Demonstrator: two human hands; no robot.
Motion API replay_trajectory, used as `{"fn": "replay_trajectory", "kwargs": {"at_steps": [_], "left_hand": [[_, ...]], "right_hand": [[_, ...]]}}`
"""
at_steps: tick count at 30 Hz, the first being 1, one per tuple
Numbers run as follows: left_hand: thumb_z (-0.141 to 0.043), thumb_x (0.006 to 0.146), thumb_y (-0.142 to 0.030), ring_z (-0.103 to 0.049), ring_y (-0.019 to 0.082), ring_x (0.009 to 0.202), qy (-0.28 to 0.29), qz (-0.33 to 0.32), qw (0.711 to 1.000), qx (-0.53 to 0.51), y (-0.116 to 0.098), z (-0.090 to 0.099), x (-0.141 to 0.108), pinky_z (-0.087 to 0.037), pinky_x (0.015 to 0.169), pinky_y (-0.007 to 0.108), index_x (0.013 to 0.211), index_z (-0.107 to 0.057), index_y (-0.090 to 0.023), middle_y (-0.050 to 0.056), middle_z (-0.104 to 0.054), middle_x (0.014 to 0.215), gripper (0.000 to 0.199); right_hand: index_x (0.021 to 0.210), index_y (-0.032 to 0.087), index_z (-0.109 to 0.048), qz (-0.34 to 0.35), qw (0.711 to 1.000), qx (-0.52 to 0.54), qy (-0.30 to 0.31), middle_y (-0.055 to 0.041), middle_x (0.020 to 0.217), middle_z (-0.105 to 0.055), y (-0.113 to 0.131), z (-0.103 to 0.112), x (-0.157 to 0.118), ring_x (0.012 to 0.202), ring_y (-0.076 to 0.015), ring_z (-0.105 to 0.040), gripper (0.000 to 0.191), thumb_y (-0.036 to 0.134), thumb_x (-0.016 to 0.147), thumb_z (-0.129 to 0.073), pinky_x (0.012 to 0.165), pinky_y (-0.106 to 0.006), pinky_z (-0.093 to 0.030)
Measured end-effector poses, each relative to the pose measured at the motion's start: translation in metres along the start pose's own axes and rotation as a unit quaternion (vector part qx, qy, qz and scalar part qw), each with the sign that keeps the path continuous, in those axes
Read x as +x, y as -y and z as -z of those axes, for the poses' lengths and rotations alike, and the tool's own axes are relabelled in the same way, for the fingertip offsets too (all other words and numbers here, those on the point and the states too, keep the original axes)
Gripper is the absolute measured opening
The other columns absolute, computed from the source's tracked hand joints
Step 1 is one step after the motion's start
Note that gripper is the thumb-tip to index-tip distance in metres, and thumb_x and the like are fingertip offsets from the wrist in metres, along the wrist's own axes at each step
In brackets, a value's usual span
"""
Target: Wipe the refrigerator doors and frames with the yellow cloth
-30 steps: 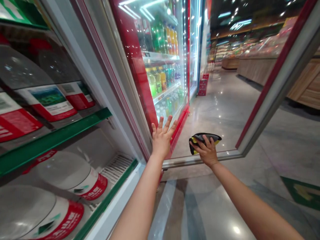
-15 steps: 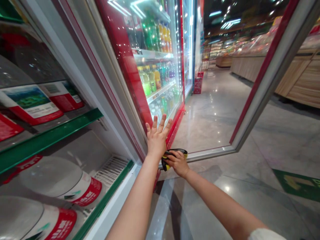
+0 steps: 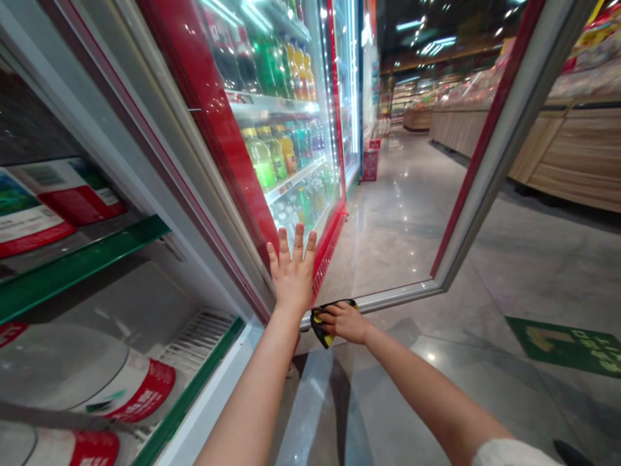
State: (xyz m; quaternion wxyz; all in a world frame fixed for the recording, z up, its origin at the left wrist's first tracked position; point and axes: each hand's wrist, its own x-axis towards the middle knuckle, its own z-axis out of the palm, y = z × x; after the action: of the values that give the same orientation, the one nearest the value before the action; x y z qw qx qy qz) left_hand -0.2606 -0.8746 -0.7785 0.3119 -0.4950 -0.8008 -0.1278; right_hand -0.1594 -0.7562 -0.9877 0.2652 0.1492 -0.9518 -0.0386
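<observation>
Pressing a black-and-yellow cloth [image 3: 325,338] with curled right hand [image 3: 347,322] to the bottom rail [image 3: 398,296] of the glass door [image 3: 485,194], near its hinge-side corner; holding left hand [image 3: 294,281] splayed, empty, by the pane [image 3: 388,220].

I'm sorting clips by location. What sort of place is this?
Most likely a supermarket: a red-framed, glass-fronted drinks cooler, large clear plastic bottles with red-and-white labels on green-edged shelves, and pale wood-grain display counters.
</observation>
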Motion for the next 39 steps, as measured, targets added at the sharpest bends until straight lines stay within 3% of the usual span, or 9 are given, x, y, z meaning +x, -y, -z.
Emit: {"fn": "replay_trajectory", "kwargs": {"at_steps": [6,9,12,20,23,26,31,35,39], "left_hand": [[-0.063,0.087,-0.006,0.016,0.025,0.153,0.015,-0.010,1.000,0.010,0.007,0.002,0.002,-0.001,0.125,0.061,0.159,-0.019,-0.037,0.001,-0.010,0.168,0.091],[-0.063,0.087,-0.005,0.016,0.025,0.153,0.015,-0.006,1.000,0.011,0.007,0.001,0.002,-0.002,0.125,0.061,0.159,-0.022,-0.037,0.002,-0.013,0.168,0.089],[-0.060,0.088,-0.003,0.018,0.025,0.152,0.011,-0.002,1.000,0.007,0.006,0.000,0.002,-0.002,0.124,0.063,0.159,-0.023,-0.036,0.002,-0.014,0.168,0.086],[-0.051,0.091,-0.002,0.023,0.024,0.151,0.002,-0.001,1.000,0.006,0.005,-0.003,0.001,-0.004,0.124,0.064,0.159,-0.022,-0.034,0.000,-0.011,0.168,0.081],[-0.047,0.091,0.000,0.021,0.025,0.151,-0.002,0.000,1.000,0.008,0.004,-0.003,0.002,-0.004,0.124,0.065,0.159,-0.023,-0.035,0.000,-0.012,0.168,0.080],[-0.043,0.089,0.003,0.018,0.026,0.152,-0.007,0.001,1.000,0.004,0.003,-0.004,0.003,-0.005,0.124,0.065,0.159,-0.023,-0.035,0.001,-0.013,0.169,0.082],[-0.044,0.088,0.003,0.015,0.027,0.153,-0.015,0.006,1.000,-0.004,0.002,-0.006,0.005,-0.004,0.124,0.067,0.159,-0.026,-0.034,0.003,-0.017,0.169,0.082],[-0.044,0.090,0.001,0.014,0.027,0.154,-0.030,0.017,0.999,-0.010,-0.004,-0.006,0.006,-0.005,0.124,0.067,0.158,-0.030,-0.032,0.004,-0.019,0.168,0.077],[-0.044,0.089,0.001,0.007,0.026,0.156,-0.058,0.032,0.998,-0.011,-0.029,-0.008,0.008,-0.006,0.126,0.062,0.162,-0.017,-0.022,0.012,-0.011,0.169,0.081]], "right_hand": [[0.135,0.035,-0.062,-0.049,0.995,-0.086,0.028,0.0006,0.131,-0.070,-0.043,0.029,-0.088,0.115,-0.0204,-0.057,0.040,0.022,0.097,-0.062,0.089,-0.034,-0.038],[0.133,0.035,-0.064,-0.087,0.990,-0.106,0.028,-0.0001,0.128,-0.072,-0.045,0.025,-0.101,0.116,-0.0226,-0.056,0.039,0.021,0.097,-0.061,0.092,-0.037,-0.037],[0.129,0.033,-0.066,-0.093,0.991,-0.090,0.026,-0.0010,0.126,-0.072,-0.029,0.011,-0.077,0.117,-0.0227,-0.055,0.032,0.023,0.099,-0.058,0.091,-0.037,-0.037],[0.115,0.027,-0.070,-0.031,0.999,-0.013,0.039,-0.0044,0.114,-0.072,0.046,-0.035,0.057,0.109,-0.0230,-0.056,0.021,0.026,0.102,-0.053,0.081,-0.037,-0.040],[0.113,0.028,-0.070,-0.012,0.999,-0.010,0.041,-0.0033,0.112,-0.072,0.050,-0.038,0.070,0.107,-0.0220,-0.056,0.020,0.027,0.102,-0.053,0.080,-0.036,-0.041],[0.121,0.031,-0.068,0.006,0.999,-0.011,0.043,-0.0016,0.122,-0.070,0.025,-0.026,0.043,0.109,-0.0201,-0.055,0.024,0.028,0.103,-0.052,0.080,-0.035,-0.040],[0.138,0.035,-0.058,-0.022,0.995,-0.050,0.079,-0.0015,0.132,-0.068,-0.044,0.013,-0.056,0.112,-0.0204,-0.055,0.037,0.025,0.104,-0.050,0.084,-0.036,-0.038],[0.134,0.038,-0.063,-0.142,0.982,-0.077,0.099,-0.0003,0.134,-0.069,-0.081,0.034,-0.127,0.120,-0.0234,-0.054,0.041,0.017,0.099,-0.054,0.094,-0.039,-0.037],[0.125,0.036,-0.069,-0.254,0.960,-0.093,0.072,-0.0031,0.132,-0.069,-0.084,0.034,-0.145,0.124,-0.0272,-0.053,0.039,0.014,0.095,-0.058,0.102,-0.044,-0.035]]}}
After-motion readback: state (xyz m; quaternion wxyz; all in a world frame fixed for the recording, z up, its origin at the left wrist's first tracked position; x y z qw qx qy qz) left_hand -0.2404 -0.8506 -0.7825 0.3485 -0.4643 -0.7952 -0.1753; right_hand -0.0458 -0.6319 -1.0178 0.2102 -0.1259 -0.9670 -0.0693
